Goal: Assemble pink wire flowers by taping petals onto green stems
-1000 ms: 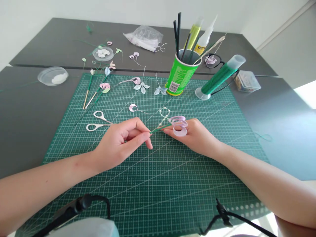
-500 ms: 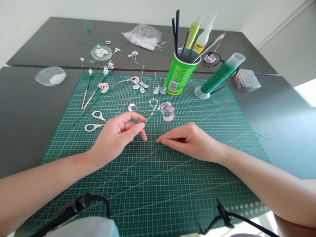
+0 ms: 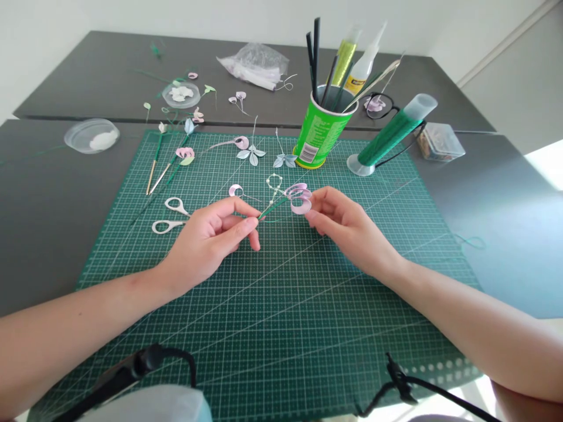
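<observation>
My left hand pinches the green wire stem of a small flower sprig with pink looped petals and white beaded loops, held just above the green cutting mat. My right hand has its fingertips on the pink petals at the sprig's far end, fingers curled around them. A single pink petal on a wire lies on the mat just beyond my left hand.
White-handled scissors lie left of my left hand. A green cup of tools and glue bottles, a green wire spool, finished flower stems, two clear dishes, a plastic bag and a small clear box stand farther back.
My right hand let go of the petals, dropped flat onto the mat, then rose again to touch the pink petals. My left hand carried the sprig slightly up and left.
</observation>
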Motion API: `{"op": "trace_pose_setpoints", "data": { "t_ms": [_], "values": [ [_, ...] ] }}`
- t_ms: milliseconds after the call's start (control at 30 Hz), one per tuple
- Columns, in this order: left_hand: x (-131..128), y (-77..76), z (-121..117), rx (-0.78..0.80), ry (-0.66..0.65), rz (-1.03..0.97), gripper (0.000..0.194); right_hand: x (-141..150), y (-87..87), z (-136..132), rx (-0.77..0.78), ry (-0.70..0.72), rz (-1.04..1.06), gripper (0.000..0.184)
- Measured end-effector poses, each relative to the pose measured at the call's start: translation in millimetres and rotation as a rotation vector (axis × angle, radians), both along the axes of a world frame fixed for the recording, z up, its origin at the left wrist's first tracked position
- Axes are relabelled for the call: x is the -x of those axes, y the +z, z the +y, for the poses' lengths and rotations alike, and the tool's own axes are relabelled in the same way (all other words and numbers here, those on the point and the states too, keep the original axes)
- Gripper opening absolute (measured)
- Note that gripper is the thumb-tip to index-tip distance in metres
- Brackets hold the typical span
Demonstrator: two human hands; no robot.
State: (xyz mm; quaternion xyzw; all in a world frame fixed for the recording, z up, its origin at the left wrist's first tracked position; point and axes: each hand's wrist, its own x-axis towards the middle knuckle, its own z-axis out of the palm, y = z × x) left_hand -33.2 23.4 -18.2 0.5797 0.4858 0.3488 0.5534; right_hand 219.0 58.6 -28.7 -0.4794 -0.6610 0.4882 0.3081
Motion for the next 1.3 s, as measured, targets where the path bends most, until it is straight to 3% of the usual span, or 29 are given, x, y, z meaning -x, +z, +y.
{"op": "trace_pose_setpoints", "data": {
  "t_ms": [133, 267, 433, 600, 767, 933, 1133, 1300],
  "values": [
    [0, -1.4, 0, 0.016, -0.013, -0.018, 0.011, -2, -5.5, -4, -0.193, -0.173, 0.013, 0.019],
    [0, -3.4, 2, 0.016, -0.007, -0.04, 0.011, -4, -3.1, -10, -0.261, -0.184, 0.006, 0.024],
    [-2, -4.2, 3, 0.019, -0.012, -0.036, 0.011, -3, -1.8, -12, -0.287, 0.024, -0.066, 0.014],
    [-1, -4.2, 3, 0.027, -0.016, -0.044, 0.009, 0, -3.3, -14, -0.3, 0.141, -0.181, 0.02],
    [-1, -2.7, 4, 0.038, -0.02, -0.047, 0.01, -1, 1.8, -15, -0.321, 0.371, -0.161, 0.014],
    [-2, -1.4, 4, 0.05, -0.022, -0.041, 0.011, 1, 6.3, -14, -0.179, 0.492, -0.025, 0.016],
    [-1, -2.6, 3, 0.049, -0.02, -0.032, 0.012, 4, 9.4, -12, 0.188, 0.43, 0.143, 0.046],
    [-1, -3.7, 4, 0.054, -0.02, -0.023, 0.012, 6, 9.9, -10, 0.138, 0.356, 0.15, 0.066]
  ]
}}
